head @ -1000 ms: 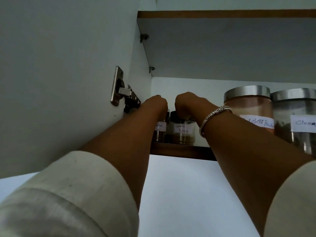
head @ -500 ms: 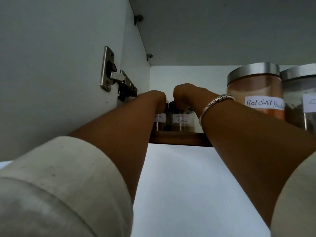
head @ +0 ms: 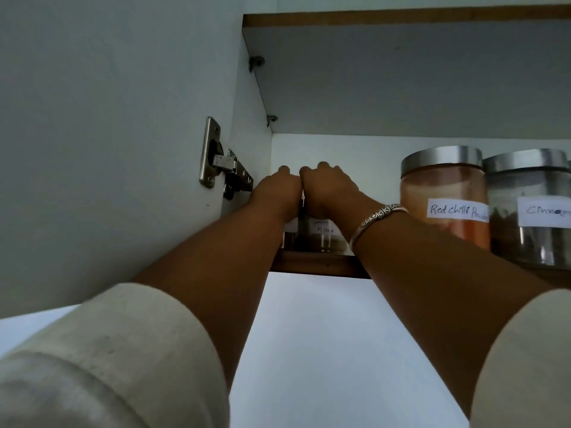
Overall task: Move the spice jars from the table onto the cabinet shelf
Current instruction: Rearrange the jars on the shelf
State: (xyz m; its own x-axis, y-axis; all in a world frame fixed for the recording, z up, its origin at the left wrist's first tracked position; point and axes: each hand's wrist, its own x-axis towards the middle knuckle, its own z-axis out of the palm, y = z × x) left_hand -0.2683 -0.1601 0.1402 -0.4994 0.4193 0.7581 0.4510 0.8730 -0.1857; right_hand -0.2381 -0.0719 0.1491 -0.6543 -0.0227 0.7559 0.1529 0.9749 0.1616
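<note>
Two small glass spice jars stand at the left end of the wooden cabinet shelf (head: 318,266). My left hand (head: 276,193) is curled over the top of the left small jar (head: 290,234). My right hand (head: 329,189), a silver bangle on its wrist, grips the top of the jar labelled garam masala (head: 323,237). The two hands touch side by side and hide both lids. To the right stand a large red chilli powder jar (head: 445,208) and a large cinnamon jar (head: 531,217), each with a metal lid.
The open white cabinet door (head: 108,149) with its metal hinge (head: 222,163) lies close on the left of my left hand. The upper shelf's underside (head: 401,81) roofs the space. The white back wall (head: 340,149) is just behind the hands.
My hands have closed together until they touch, and sit slightly higher over the small jars. The view has tilted up, bringing the upper shelf's front edge back into sight.
</note>
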